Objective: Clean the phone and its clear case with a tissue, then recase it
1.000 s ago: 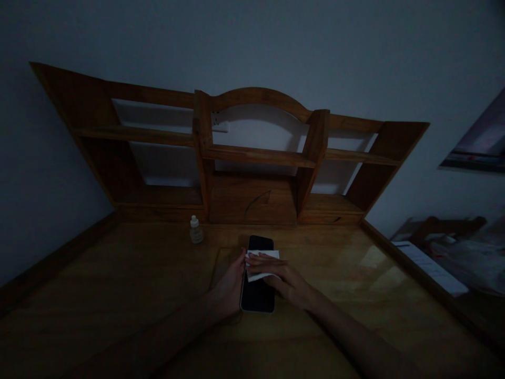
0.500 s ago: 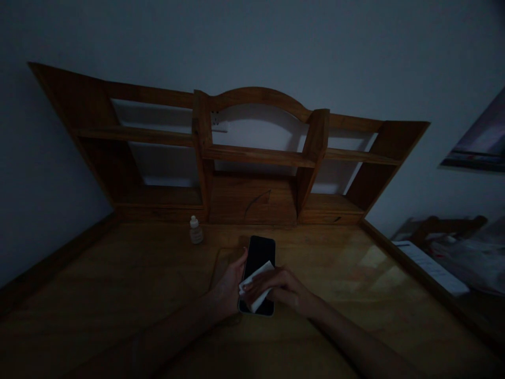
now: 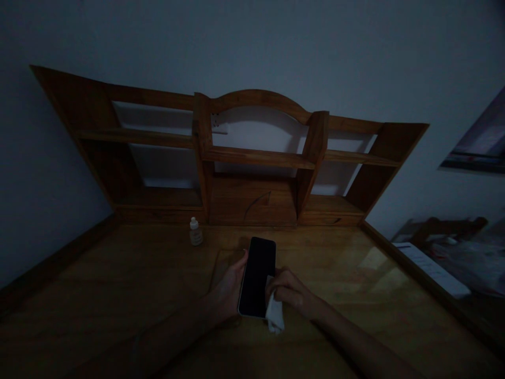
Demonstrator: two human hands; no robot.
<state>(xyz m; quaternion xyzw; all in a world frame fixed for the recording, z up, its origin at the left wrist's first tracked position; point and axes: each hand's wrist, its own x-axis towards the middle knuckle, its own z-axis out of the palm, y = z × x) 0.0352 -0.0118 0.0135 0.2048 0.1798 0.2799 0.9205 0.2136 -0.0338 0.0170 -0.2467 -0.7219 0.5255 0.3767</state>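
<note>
A dark smartphone [image 3: 256, 276] is held above the wooden desk, its black screen facing up. My left hand [image 3: 229, 287] grips it along the left edge, thumb near the upper side and the other fingers hidden beneath. At the phone's lower right edge, my right hand [image 3: 291, 290] pinches a white tissue [image 3: 275, 314]. The tissue is bunched and hangs down past the phone's lower right corner. Left of the phone stands a small bottle with a white cap [image 3: 195, 232], upright on the desk.
A wooden shelf unit [image 3: 258, 158] runs along the back of the desk [image 3: 158, 273]. A wall socket [image 3: 219, 125] shows through it. Beyond the desk's raised right edge are white papers [image 3: 432, 269], a plastic bag [image 3: 473, 260] and a wooden chair back [image 3: 452, 226].
My right hand has drawn the tissue from across the screen to the phone's lower right edge. The tissue is now crumpled and more screen shows. My left hand keeps its grip.
</note>
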